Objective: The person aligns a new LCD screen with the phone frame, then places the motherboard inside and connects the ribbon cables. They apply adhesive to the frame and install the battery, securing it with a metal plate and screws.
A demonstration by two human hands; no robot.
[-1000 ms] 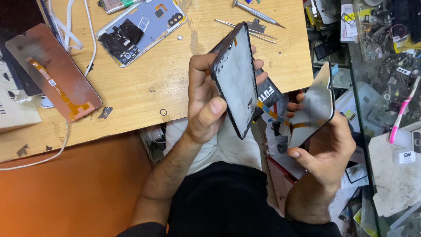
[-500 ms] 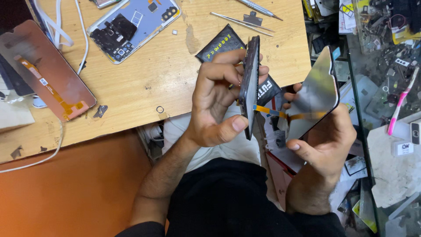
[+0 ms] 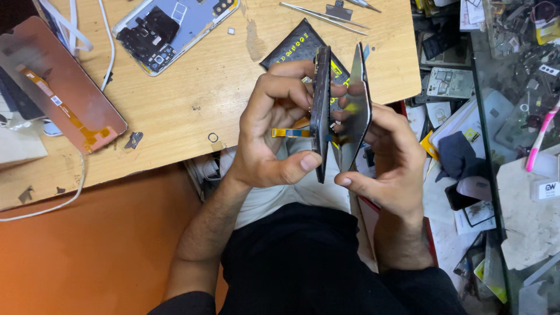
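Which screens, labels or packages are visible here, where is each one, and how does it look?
Dark phone frame: edge-on in left hand, orange ribbon cable sticking out.
Grey display panel: edge-on in right hand, close beside the frame.
Copper-backed screen panel: flat on the table's left, orange flex strip.
Black battery: behind the hands, yellow label.
White label: small rectangle, far right, dark print.

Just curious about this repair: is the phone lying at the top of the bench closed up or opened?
Opened. The phone lies with its back cover off, its dark circuit board and inner parts showing.
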